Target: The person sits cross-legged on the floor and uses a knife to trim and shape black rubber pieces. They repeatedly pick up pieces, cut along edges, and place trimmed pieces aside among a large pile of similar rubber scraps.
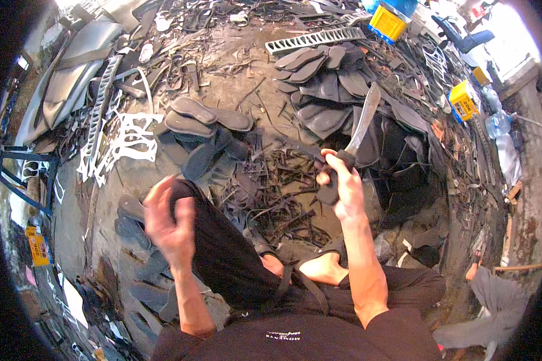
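My right hand [346,189] is wrapped round the dark handle of a knife with a curved blade [364,120]. The blade points up and away from me, over a large heap of black shoe soles [325,117]. Dark material shows under and beside those fingers; I cannot make out whether it is held too. Smeared by motion, my left hand [170,222] hovers by my bent left knee, its thumb apart from the fingers and nothing visible in it. Ahead of it lies a smaller pile of black soles [193,120].
Black trimmings [289,198] cover the ground between my feet. More soles [153,262] lie beside my left leg. White cut-out sheet scraps [132,138] are spread at the left. Yellow boxes [464,101] and clear plastic bottles [498,123] stand along the right side.
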A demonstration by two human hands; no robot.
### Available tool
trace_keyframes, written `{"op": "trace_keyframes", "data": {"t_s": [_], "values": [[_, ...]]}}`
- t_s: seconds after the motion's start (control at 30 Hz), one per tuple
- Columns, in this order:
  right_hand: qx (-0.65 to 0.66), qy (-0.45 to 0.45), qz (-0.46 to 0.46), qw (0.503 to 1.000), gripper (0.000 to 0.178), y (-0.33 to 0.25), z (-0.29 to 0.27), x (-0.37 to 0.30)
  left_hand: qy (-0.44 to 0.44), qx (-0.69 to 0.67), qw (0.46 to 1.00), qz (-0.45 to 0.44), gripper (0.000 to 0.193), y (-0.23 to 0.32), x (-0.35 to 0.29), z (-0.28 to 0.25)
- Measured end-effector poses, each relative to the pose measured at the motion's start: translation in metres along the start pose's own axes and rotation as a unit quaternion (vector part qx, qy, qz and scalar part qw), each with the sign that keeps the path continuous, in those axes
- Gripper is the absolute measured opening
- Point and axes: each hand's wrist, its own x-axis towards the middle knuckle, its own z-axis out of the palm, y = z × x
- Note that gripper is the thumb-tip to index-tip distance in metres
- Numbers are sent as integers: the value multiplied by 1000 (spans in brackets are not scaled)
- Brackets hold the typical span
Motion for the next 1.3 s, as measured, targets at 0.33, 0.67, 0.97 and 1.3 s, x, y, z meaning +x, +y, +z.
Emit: {"op": "trace_keyframes", "data": {"t_s": [0.33,0.67,0.97,1.3], "values": [[65,45,49,996,36,-64,-16,-84,-414,-190,875,-163,46,40,-17,86],[-476,-47,-138,867,40,6,-9,-177,-92,-204,924,-309,68,23,-28,93],[-542,-72,-85,833,29,36,-29,-244,-78,-291,865,-402,72,53,-24,56],[-569,-119,-77,810,28,53,28,-158,-104,-328,866,-362,76,59,-36,51]]}}
